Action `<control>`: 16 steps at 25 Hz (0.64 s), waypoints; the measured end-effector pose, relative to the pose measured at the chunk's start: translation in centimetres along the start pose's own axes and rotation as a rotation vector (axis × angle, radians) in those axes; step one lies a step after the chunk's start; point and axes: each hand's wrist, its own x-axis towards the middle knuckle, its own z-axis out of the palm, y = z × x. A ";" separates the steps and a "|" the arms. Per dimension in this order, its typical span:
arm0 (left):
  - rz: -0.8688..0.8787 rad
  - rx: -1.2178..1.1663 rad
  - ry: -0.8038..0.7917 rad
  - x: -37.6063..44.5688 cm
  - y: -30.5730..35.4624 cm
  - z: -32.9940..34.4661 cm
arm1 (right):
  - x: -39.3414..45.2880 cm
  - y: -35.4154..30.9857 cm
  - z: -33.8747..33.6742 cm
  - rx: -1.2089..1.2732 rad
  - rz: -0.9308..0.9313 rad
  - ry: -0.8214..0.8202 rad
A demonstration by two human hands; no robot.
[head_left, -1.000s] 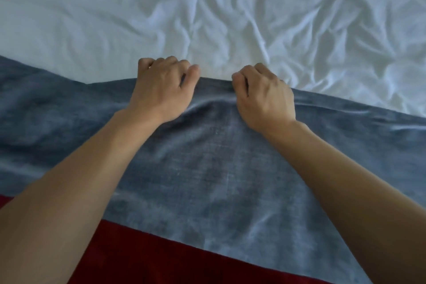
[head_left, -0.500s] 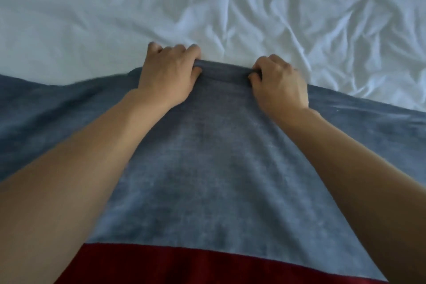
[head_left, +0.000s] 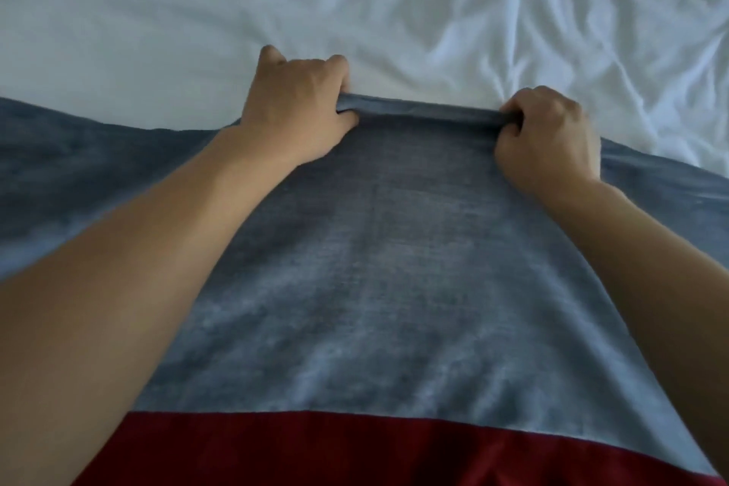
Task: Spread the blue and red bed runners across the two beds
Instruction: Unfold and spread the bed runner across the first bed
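A blue bed runner lies across the white bed sheet, its far edge running left to right through the middle of the view. My left hand grips that far edge left of centre, fingers curled over the hem. My right hand grips the same edge further right. The hem between the two hands is pulled taut and slightly rolled. A red runner band shows along the near edge, at the bottom of the view, joined to or lying under the blue cloth.
The white sheet is wrinkled, most heavily at the upper right. Both my forearms reach over the blue cloth from the bottom corners. No bed edge or other furniture is in view.
Both hands have pushed the blue runner's far edge farther up the sheet and moved apart from each other. The cloth between them is now stretched flat.
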 end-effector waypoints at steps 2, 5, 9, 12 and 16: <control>-0.024 -0.031 -0.014 -1.0 -1.9 -0.7 | -0.7 -4.0 0.5 0.020 -0.121 0.001; -0.095 -0.032 -0.002 -2.9 -5.9 -2.3 | -0.3 -10.3 1.9 0.074 -0.239 -0.015; -0.155 0.024 0.010 -4.8 -10.3 -3.9 | 0.7 -16.8 3.8 0.081 -0.336 -0.048; -0.160 0.051 0.037 -5.1 -11.8 -3.7 | 0.5 -19.5 5.5 0.067 -0.407 -0.038; -0.164 0.080 0.080 -5.8 -12.5 -1.5 | -0.2 -20.5 9.0 0.075 -0.383 -0.004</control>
